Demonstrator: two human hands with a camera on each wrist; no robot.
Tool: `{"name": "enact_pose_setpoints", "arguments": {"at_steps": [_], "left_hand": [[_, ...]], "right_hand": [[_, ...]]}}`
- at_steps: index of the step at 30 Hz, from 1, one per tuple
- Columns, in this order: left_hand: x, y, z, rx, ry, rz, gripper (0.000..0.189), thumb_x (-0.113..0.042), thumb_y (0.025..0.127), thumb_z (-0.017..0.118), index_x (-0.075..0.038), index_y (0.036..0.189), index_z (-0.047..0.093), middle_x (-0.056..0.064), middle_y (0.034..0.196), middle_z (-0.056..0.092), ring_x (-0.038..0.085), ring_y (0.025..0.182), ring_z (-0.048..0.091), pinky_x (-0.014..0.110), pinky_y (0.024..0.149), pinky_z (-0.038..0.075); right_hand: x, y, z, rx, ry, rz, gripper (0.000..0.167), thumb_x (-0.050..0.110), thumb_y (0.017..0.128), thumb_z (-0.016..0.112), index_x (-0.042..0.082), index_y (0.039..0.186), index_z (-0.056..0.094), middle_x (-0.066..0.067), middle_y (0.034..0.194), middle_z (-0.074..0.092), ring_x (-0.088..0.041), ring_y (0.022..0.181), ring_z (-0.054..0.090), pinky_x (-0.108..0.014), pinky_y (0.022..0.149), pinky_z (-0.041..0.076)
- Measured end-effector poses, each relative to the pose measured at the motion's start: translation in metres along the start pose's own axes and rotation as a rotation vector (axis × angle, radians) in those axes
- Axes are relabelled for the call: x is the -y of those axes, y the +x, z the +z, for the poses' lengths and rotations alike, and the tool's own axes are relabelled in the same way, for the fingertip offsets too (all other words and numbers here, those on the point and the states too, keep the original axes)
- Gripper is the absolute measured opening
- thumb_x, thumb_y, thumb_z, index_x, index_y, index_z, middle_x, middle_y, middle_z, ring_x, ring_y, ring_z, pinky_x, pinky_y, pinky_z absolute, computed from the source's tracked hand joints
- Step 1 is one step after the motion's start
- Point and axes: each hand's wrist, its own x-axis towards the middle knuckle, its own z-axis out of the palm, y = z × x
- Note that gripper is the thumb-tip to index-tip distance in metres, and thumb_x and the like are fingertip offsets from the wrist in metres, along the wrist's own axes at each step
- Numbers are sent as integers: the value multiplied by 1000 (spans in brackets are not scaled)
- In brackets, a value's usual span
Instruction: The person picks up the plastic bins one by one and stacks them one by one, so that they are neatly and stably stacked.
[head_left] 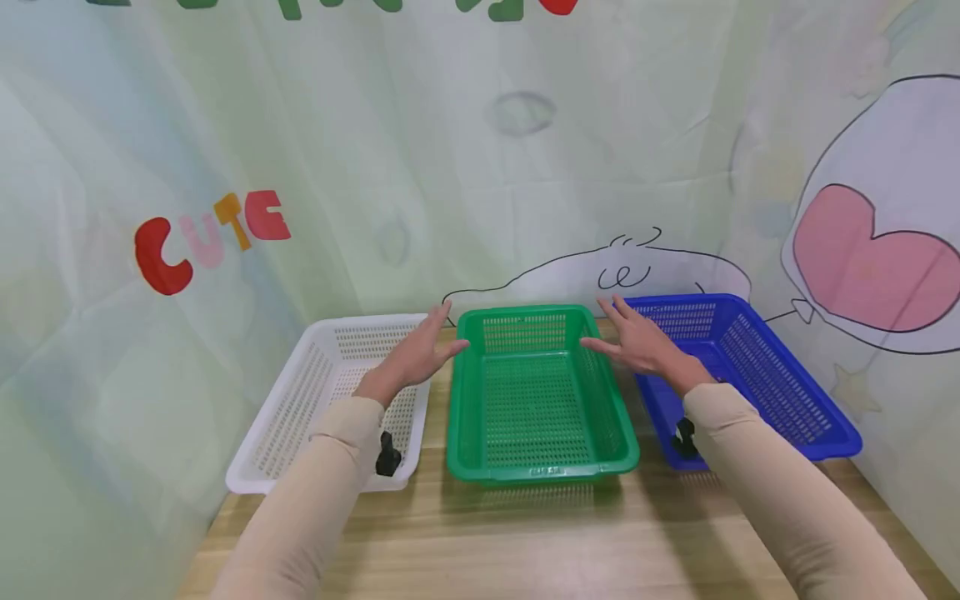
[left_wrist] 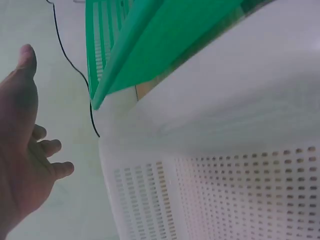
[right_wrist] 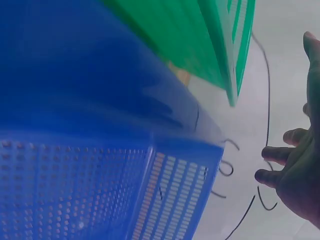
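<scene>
Beige sleeves (head_left: 345, 467) are seen nearest the camera, stretched forward over the wooden tabletop (head_left: 540, 550). Part of the white perforated basket (head_left: 296, 396) is hidden by the left sleeve, and the near left side of the blue perforated basket (head_left: 780, 383) is crossed by the right one. Between these two, the green perforated basket (head_left: 543, 475) is set, separated from each by a narrow strip of wood. The left hand (head_left: 416, 354) is held up near the gap between the white and green baskets, its grip spread, thumb well away from the fingers. The right hand (head_left: 637, 340) is held near the gap between the green and blue ones, its grip likewise spread. In the wrist views, both hands are shown apart from the rims. A small black piece (head_left: 387, 458) is seen beside the left sleeve. Behind, the tabletop is bounded by a printed curtain (head_left: 420, 150), on which "CUTE" letters (head_left: 262, 217) and a heart-marked balloon (head_left: 836, 258) are shown.
</scene>
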Motion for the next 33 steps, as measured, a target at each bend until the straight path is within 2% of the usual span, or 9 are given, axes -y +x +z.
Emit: {"name": "enact_pose_setpoints", "arguments": {"at_steps": [3, 6, 13, 16, 19, 22, 26, 33], "left_hand": [[-6, -7, 8, -8, -57, 35, 87, -49, 103, 49, -6, 160, 1, 19, 166, 5, 33, 151, 9, 50, 120, 15], [-12, -15, 15, -12, -92, 55, 87, -46, 103, 51, -5, 160, 1, 18, 166, 7, 33, 151, 11, 50, 120, 16], [-18, -30, 28, -33, -187, 35, 88, -50, 102, 51, -10, 161, 0, 14, 166, 9, 34, 150, 16, 52, 119, 18], [-20, -34, 34, -41, -240, 61, 86, -47, 102, 54, -11, 161, 2, 13, 166, 14, 33, 149, 19, 52, 118, 21], [-21, -37, 40, -22, -274, 75, 85, -43, 102, 56, -12, 161, 3, 13, 164, 19, 33, 148, 24, 52, 117, 25], [-22, -40, 46, 8, -282, 50, 88, -45, 101, 56, -11, 161, 2, 15, 164, 16, 34, 148, 23, 54, 116, 26], [-23, -44, 52, 26, -278, 2, 95, -51, 99, 57, -6, 161, 0, 21, 165, 6, 37, 150, 13, 57, 116, 22], [-28, -56, 56, 53, -297, -23, 93, -43, 100, 59, -4, 160, -1, 22, 165, 3, 36, 151, 8, 56, 117, 19]], "right_hand": [[5, -8, 3, 4, 41, -25, 94, 61, 96, 54, 10, 162, 10, -26, 164, 3, -55, 140, 25, -68, 109, 26], [10, -17, 7, -9, 72, -45, 93, 59, 96, 56, 11, 162, 11, -25, 164, 3, -53, 142, 22, -69, 109, 25], [15, -37, 14, -32, 129, -55, 91, 57, 97, 57, 14, 162, 11, -22, 165, 2, -53, 142, 23, -72, 106, 28], [15, -44, 19, -27, 139, -49, 92, 57, 97, 57, 11, 162, 11, -24, 165, 2, -55, 140, 27, -72, 104, 29], [14, -49, 25, -18, 127, -39, 94, 57, 96, 58, 8, 161, 12, -26, 164, 4, -55, 139, 28, -72, 104, 30], [14, -54, 30, -13, 104, -28, 95, 58, 96, 57, 5, 160, 13, -28, 163, 7, -56, 137, 30, -71, 105, 30], [13, -59, 35, -7, 81, -8, 94, 59, 95, 57, 4, 160, 16, -28, 162, 10, -55, 137, 32, -71, 106, 28], [16, -67, 39, 8, 70, 14, 95, 59, 96, 57, 1, 159, 16, -30, 162, 12, -50, 141, 29, -73, 109, 16]]}}
